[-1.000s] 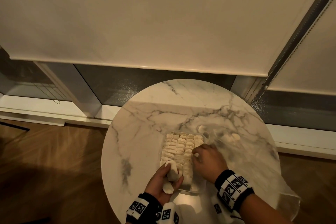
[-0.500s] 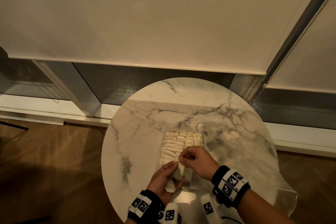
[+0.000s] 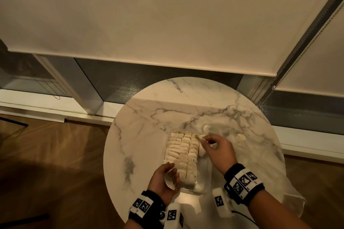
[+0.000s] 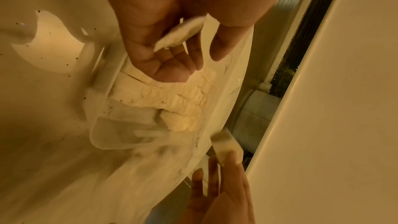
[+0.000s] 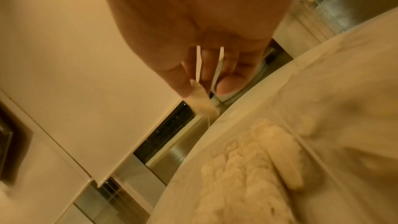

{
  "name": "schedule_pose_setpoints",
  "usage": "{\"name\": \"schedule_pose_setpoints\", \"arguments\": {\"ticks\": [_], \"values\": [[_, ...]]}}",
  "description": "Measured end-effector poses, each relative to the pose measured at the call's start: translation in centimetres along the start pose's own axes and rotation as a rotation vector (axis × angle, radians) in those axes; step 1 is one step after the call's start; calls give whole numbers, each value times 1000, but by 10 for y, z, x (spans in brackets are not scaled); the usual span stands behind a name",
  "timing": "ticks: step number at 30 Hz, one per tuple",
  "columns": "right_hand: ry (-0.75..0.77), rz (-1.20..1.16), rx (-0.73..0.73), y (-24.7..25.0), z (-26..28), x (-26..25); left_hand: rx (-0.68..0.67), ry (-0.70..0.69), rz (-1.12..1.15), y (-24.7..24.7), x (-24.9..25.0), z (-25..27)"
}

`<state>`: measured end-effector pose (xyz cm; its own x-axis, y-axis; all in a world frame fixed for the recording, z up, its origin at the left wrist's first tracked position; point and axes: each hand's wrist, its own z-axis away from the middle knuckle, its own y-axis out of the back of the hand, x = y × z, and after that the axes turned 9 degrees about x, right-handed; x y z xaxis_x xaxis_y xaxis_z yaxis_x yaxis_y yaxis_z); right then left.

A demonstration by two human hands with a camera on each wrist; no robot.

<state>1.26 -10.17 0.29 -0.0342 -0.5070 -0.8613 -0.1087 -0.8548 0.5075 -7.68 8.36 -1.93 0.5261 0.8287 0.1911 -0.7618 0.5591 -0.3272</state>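
On the round marble table (image 3: 149,117) stands a clear plastic tray (image 3: 202,186) packed with rows of small pale cream packets (image 3: 183,150). At the tray's near left corner my left hand (image 3: 170,171) curls round a thin white piece (image 3: 170,181); the left wrist view shows this white piece (image 4: 181,31) in the palm under the thumb. Over the tray's far right corner my right hand (image 3: 203,138) pinches one small pale packet (image 3: 200,137) between thumb and forefinger. The right wrist view shows that packet (image 5: 202,103) hanging from the fingertips above the rows.
A crumpled clear plastic sheet (image 3: 290,191) covers the table's right side and overhangs its edge. Loose pale pieces (image 3: 242,137) lie on it beyond the tray. A lowered roller blind (image 3: 149,24) and a window sill stand behind the table. Wooden floor (image 3: 55,154) lies to the left.
My right hand has moved from beside the left hand to the tray's far right corner, with a pale packet pinched in it. The left hand still holds the white piece.
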Motion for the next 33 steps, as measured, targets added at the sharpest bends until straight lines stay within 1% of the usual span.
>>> {"name": "schedule_pose_setpoints", "arguments": {"ticks": [1,2,3,6,7,12,15,19,21,27,30,33], "values": [[17,15,75,2,-3,1,3,-6,9,1,1,-1],[24,34,90,3,-5,4,7,-12,19,3,3,-2],[19,54,46,4,-7,9,12,-16,26,4,4,-3],[-11,181,-211,1,-11,23,32,-22,17,3,6,-2],[-2,243,-255,0,-13,29,35,-21,6,2,6,-2],[34,553,-404,-8,-15,47,50,-20,7,2,6,0],[31,595,-478,-13,-19,49,55,-25,17,2,6,0],[-3,617,-635,-21,-25,47,46,-16,22,1,6,4],[2,695,-631,-24,-27,46,46,-21,18,0,5,7],[76,906,-515,-30,-35,38,46,-20,9,0,4,8],[110,994,-501,-32,-39,34,49,-22,11,0,5,6],[179,1071,-483,-36,-41,29,45,-25,15,1,4,5]]}}
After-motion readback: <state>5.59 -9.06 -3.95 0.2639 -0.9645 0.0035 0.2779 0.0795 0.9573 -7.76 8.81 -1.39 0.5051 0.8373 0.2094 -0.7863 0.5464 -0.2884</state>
